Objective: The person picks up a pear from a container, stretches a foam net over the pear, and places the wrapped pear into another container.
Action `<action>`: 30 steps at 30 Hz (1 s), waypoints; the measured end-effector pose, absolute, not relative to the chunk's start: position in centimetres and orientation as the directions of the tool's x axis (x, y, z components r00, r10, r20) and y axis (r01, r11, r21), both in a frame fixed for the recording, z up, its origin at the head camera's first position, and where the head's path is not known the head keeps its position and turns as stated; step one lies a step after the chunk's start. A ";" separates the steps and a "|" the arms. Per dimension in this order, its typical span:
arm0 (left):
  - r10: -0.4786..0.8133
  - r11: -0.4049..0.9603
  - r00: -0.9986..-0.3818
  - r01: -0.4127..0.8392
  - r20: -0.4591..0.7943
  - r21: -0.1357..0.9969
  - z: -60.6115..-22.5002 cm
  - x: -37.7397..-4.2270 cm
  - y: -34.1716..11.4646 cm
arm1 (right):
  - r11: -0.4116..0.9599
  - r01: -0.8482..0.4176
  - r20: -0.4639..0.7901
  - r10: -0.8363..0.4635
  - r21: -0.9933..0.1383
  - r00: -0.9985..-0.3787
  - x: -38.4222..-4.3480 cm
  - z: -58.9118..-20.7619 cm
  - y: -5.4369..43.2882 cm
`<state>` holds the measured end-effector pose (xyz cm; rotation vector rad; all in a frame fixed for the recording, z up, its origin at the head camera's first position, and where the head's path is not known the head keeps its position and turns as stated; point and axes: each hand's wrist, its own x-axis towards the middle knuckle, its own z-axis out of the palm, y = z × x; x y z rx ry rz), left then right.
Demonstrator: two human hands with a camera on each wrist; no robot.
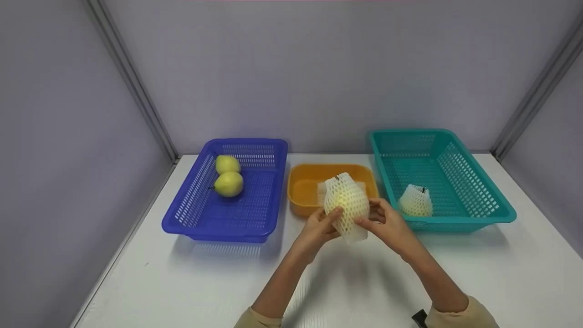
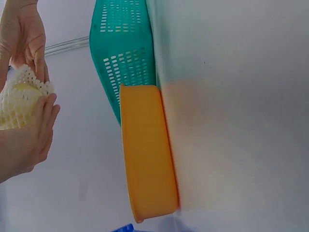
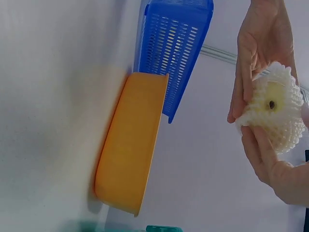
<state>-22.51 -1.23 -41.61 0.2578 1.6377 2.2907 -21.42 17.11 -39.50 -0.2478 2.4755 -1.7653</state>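
Observation:
Above the table, both hands hold a yellow pear in a white foam net (image 1: 348,205). My left hand (image 1: 319,230) grips its left side, thumb on the near face. My right hand (image 1: 387,225) holds the net's lower right side between thumb and fingers. In the right wrist view, the pear's dark-centred end (image 3: 272,104) shows through the net's opening. Just behind the hands stands an orange bin (image 1: 296,207), with white foam netting (image 1: 321,193) inside. Part of that netting is hidden by the held pear.
A blue basket (image 1: 255,223) on the left holds two bare yellow pears (image 1: 229,184). On the right, a teal basket (image 1: 455,200) contains another netted pear (image 1: 416,202). Grey walls enclose the white table (image 1: 150,282). A small black object (image 1: 419,317) lies by the right sleeve.

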 end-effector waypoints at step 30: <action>0.550 -0.062 -0.813 -0.267 -0.190 0.962 -44.4 -25.2 -2.8 | 0.323 -0.121 -0.006 -0.366 -0.939 -0.930 -22.1 -41.2 16.9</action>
